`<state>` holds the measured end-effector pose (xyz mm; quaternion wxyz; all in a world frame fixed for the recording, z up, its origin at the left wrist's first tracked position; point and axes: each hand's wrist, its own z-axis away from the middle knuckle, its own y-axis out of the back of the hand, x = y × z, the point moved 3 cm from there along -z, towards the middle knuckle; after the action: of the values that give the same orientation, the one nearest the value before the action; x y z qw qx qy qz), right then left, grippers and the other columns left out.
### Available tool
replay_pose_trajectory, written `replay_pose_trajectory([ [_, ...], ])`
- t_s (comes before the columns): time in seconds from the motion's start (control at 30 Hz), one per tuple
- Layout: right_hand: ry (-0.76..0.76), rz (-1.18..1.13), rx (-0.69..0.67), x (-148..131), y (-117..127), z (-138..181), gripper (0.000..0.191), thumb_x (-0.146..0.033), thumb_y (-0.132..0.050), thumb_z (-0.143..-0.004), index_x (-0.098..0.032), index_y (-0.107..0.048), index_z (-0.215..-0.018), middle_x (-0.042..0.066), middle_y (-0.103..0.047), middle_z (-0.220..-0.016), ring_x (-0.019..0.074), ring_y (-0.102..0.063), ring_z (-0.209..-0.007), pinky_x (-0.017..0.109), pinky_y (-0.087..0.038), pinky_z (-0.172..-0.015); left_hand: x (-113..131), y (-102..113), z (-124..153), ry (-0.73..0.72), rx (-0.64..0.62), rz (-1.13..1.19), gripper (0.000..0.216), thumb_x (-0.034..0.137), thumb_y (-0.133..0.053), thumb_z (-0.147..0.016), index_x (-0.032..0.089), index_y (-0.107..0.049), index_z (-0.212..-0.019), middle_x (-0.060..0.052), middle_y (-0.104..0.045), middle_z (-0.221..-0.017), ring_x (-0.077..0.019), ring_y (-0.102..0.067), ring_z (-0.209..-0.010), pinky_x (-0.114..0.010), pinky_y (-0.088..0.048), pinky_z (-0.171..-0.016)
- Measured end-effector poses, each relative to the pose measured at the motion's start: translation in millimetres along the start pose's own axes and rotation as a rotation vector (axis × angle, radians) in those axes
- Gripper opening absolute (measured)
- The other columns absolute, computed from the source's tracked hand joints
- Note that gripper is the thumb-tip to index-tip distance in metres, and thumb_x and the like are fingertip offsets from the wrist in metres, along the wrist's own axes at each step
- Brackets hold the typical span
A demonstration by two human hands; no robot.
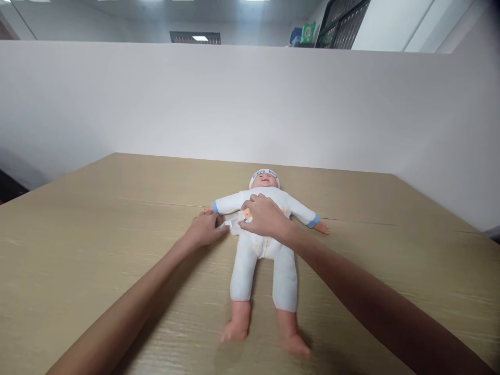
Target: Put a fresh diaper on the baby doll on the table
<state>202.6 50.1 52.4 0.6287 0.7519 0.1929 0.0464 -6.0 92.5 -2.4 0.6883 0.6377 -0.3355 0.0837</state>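
Note:
A baby doll [244, 271] in a white suit with blue cuffs and a printed cap lies on its back, feet toward me. Around its hips is a white diaper [261, 246] with an orange printed figure at the front. My left hand [206, 228] is beside the doll's waist, its fingers pinching the end of a white diaper tab [233, 225] that sticks out sideways. Over the doll's belly, my right hand [263, 214] has its thumb and fingers closed on the diaper's front edge near that printed figure.
The doll lies on a wide wooden table [117, 250] with a thin seam across it. A white partition [234, 104] rises behind the table's far edge. Beyond it, a green package [308, 32] stands near a dark-framed window [341, 23].

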Motion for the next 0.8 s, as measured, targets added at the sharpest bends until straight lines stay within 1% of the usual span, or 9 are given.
replay_pose_trajectory([
  [0.1,-0.009,0.006,-0.019,0,-2,-2,0.038,-0.044,-0.079,-0.092,-0.019,-0.079,-0.121,0.017,-0.075,-0.122,0.0383,-0.065,-0.118,0.049,-0.052,-0.101,3,8,-5,0.028,-0.079,0.15,0.03,0.053,-0.064,-0.079,0.024,-0.059,-0.072,-0.005,-0.063,-0.078,-0.0274,-0.059,-0.08,-0.037,-0.043,-0.074],
  [0.2,-0.018,-0.006,-0.02,-1,-3,0,0.051,-0.043,-0.079,-0.092,-0.017,-0.074,-0.136,0.017,-0.075,-0.128,0.0383,-0.065,-0.121,0.05,-0.05,-0.104,13,13,-6,0.029,-0.105,0.26,0.033,0.053,-0.057,-0.085,0.023,-0.058,-0.072,-0.002,-0.061,-0.074,-0.0223,-0.056,-0.073,-0.034,-0.041,-0.068],
  [0.3,-0.027,-0.035,-0.009,0,-3,2,0.068,-0.041,-0.078,-0.092,-0.017,-0.063,-0.154,0.015,-0.075,-0.131,0.0378,-0.064,-0.122,0.049,-0.049,-0.106,26,13,-5,0.021,-0.086,0.354,0.032,0.051,-0.053,-0.087,0.022,-0.059,-0.076,-0.002,-0.061,-0.077,-0.0217,-0.057,-0.078,-0.033,-0.044,-0.071],
  [0.37,-0.035,-0.055,0.002,0,-3,4,0.074,-0.041,-0.078,-0.092,-0.017,-0.058,-0.159,0.015,-0.076,-0.13,0.0371,-0.064,-0.121,0.048,-0.049,-0.104,37,10,-6,0.008,-0.071,0.397,0.029,0.049,-0.052,-0.087,0.022,-0.061,-0.079,-0.001,-0.063,-0.08,-0.0217,-0.059,-0.082,-0.033,-0.046,-0.075],
  [0.53,-0.042,-0.119,0.038,1,-7,4,0.07,-0.037,-0.075,-0.092,-0.014,-0.059,-0.156,0.016,-0.075,-0.132,0.0368,-0.064,-0.121,0.048,-0.048,-0.104,67,-3,-6,-0.077,-0.134,0.555,0.025,0.046,-0.059,-0.085,0.022,-0.062,-0.083,0.0,-0.064,-0.082,-0.0208,-0.059,-0.081,-0.034,-0.045,-0.076],
  [0.6,-0.038,-0.137,0.037,2,-8,4,0.071,-0.036,-0.076,-0.091,-0.013,-0.059,-0.155,0.015,-0.076,-0.129,0.036,-0.065,-0.119,0.047,-0.049,-0.103,75,-6,-6,-0.107,-0.148,0.565,0.027,0.048,-0.06,-0.086,0.021,-0.064,-0.087,-0.001,-0.066,-0.083,-0.0208,-0.058,-0.08,-0.034,-0.043,-0.074],
  [0.7,-0.022,-0.212,0.008,7,-4,6,0.076,-0.041,-0.081,-0.09,-0.017,-0.057,-0.158,0.013,-0.076,-0.128,0.0351,-0.065,-0.121,0.048,-0.049,-0.106,75,-6,-7,-0.103,-0.118,0.567,0.026,0.047,-0.058,-0.088,0.021,-0.065,-0.089,0.0,-0.064,-0.083,-0.0205,-0.057,-0.079,-0.033,-0.042,-0.072],
  [0.77,-0.02,-0.307,-0.022,11,0,9,0.077,-0.049,-0.083,-0.091,-0.022,-0.057,-0.158,0.012,-0.074,-0.13,0.0358,-0.064,-0.127,0.051,-0.049,-0.109,65,-4,-7,-0.077,-0.067,0.6,0.022,0.044,-0.057,-0.088,0.022,-0.059,-0.082,0.001,-0.059,-0.078,-0.0197,-0.055,-0.078,-0.033,-0.041,-0.073],
  [0.8,-0.019,-0.352,-0.037,13,2,10,0.074,-0.053,-0.082,-0.093,-0.023,-0.059,-0.157,0.012,-0.074,-0.13,0.0357,-0.064,-0.129,0.051,-0.049,-0.111,58,-2,-6,-0.064,-0.036,0.61,0.022,0.043,-0.057,-0.087,0.023,-0.055,-0.078,0.002,-0.055,-0.075,-0.0191,-0.053,-0.077,-0.033,-0.04,-0.073],
])
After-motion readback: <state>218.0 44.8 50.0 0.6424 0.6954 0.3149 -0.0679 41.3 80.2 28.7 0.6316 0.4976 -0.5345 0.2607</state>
